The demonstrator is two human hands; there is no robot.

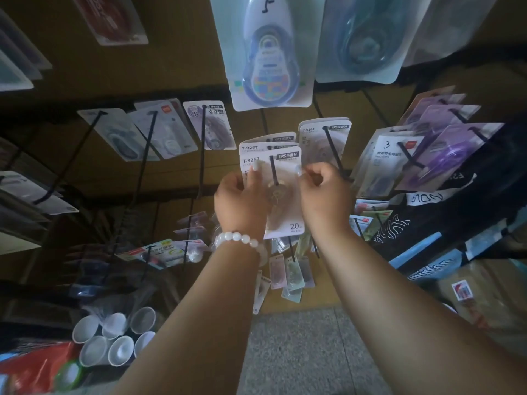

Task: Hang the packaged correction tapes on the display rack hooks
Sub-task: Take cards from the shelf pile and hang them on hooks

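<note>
Correction tape pack (285, 195), marked T-9267 and 20 m: one at the front, its hang hole threaded on a black hook (273, 171) of the display rack (171, 89). Behind it on the same hook, at least two more T-9267 packs (265, 142) show their top edges; the exact count is hidden.

Neighbouring hook (332, 148), just to the right: packs marked T-9264 (323, 132), number unclear.

Upper row: two large blister packs, one white and blue (271, 52), one teal (362, 38). Left of centre: three hooks, each carrying carded packs (205, 124). Right side: purple packs (447, 143) on several hooks, one card bearing a handwritten 3.

Lower rows: small carded packs (288, 276) hanging in a cluster; count not clear.

Lower left: six white cups (114, 337), mouths toward the camera, in a clear bag; contents of the cups cannot be made out.

Left hand (242, 201): raised to the front pack, thumb lying over its left face, fingers curled behind the left edge, pinching the card. A white bead bracelet (239, 239) circles the wrist.

Right hand (325, 192): raised at the pack's right edge, fingers curled, tips pinching the card's upper right edge.

Floor (299, 352): grey speckled stone, below both forearms.
</note>
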